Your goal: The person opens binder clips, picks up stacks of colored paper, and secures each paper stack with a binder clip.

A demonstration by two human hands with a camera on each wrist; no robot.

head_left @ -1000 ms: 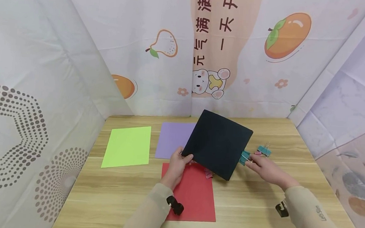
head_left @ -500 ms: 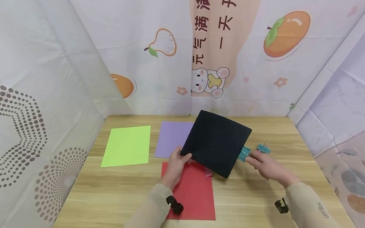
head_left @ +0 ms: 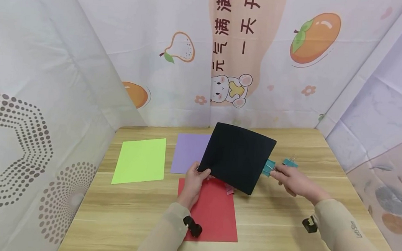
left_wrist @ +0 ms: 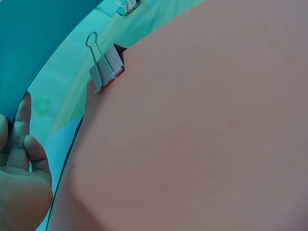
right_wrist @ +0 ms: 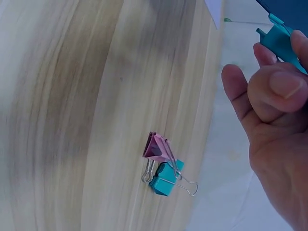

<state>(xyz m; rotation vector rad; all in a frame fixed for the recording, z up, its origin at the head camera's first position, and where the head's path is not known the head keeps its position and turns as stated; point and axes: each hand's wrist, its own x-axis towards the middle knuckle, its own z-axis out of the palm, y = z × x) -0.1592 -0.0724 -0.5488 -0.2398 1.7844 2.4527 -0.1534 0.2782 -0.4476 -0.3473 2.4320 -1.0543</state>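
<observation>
My left hand (head_left: pixel 191 184) grips a black sheet or stack of sheets (head_left: pixel 237 158) at its near-left corner, thumb on top. The black paper is raised and tilted above the table. At its right edge sits a teal binder clip (head_left: pixel 269 167), its wire handles pinched by my right hand (head_left: pixel 296 182). In the right wrist view this teal clip (right_wrist: pixel 279 42) meets the dark paper's edge, partly behind my fingers. Below the black paper lies a red sheet (head_left: pixel 213 214) with a pink binder clip (left_wrist: pixel 107 70) on its far-right corner.
A lime-green sheet (head_left: pixel 140 161) lies on the left of the wooden table (head_left: pixel 270 229), with a purple sheet (head_left: pixel 189 151) beside it, partly covered. Beyond my right hand rest a loose teal binder clip (right_wrist: pixel 166 177) and a pink one (right_wrist: pixel 156 146). Fabric curtains stand behind and at both sides.
The black paper has shifted slightly left and curved a little more. My right hand has moved slightly away from me with the teal clip; my left hand has barely moved.
</observation>
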